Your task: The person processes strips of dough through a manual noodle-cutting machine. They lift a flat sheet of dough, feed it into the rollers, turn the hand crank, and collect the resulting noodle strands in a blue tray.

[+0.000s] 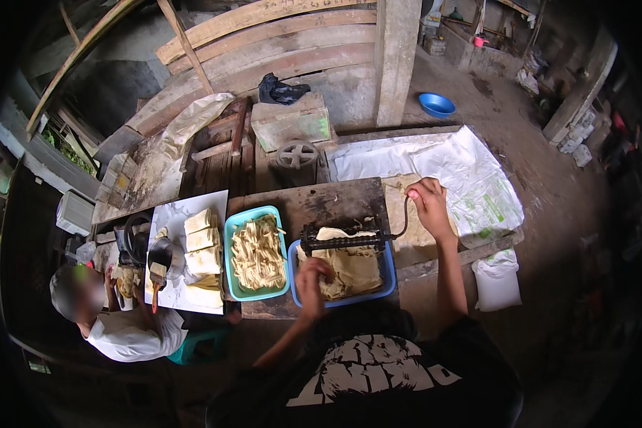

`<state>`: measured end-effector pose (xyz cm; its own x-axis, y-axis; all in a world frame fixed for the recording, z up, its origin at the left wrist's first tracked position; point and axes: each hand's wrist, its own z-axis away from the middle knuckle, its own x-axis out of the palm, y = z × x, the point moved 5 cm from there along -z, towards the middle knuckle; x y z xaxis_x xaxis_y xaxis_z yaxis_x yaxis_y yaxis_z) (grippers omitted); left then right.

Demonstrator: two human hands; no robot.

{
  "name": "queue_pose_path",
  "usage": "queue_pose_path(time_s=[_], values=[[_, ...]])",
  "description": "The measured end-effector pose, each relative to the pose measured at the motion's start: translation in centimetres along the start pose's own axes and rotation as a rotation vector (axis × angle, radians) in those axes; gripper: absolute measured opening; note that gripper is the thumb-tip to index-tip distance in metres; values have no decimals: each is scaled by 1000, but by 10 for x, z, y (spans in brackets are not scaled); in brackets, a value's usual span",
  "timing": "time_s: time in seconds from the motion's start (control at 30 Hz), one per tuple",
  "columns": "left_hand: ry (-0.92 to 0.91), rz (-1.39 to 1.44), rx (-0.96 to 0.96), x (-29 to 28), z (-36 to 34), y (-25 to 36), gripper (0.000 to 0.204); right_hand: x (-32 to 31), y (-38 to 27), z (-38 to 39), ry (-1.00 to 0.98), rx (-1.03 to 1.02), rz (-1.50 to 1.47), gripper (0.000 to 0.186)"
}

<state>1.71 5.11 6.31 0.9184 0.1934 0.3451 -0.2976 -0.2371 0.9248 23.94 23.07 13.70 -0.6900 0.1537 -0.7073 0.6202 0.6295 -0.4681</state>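
A dark metal hand-cranked roller machine (335,239) is mounted at the table's edge, with pale dough (346,232) on it. My right hand (431,210) grips its crank handle (405,221), raised at the right. My left hand (312,285) is just below the roller's left end, fingers curled at the dough sheets (353,274) in a blue tray (391,282); what they hold is unclear. Left of that, a turquoise tray (286,278) holds cut dough strips (257,253).
A seated co-worker (128,332) works at far left beside folded dough stacks (201,260) on a white board (167,214). A white plastic sheet (478,200) covers a low platform at right, a white sack (496,285) below it. A blue basin (436,104) lies on the floor behind.
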Motion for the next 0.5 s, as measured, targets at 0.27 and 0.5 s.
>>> queue_pose_path(time_s=[0.27,0.5], values=[[78,597,-510,28,-16,-109,47,38,1,24,-22,77,-148,23],[23,1321,-588,50,-26,-85,44,56,8,53,-31,79,-100,26]])
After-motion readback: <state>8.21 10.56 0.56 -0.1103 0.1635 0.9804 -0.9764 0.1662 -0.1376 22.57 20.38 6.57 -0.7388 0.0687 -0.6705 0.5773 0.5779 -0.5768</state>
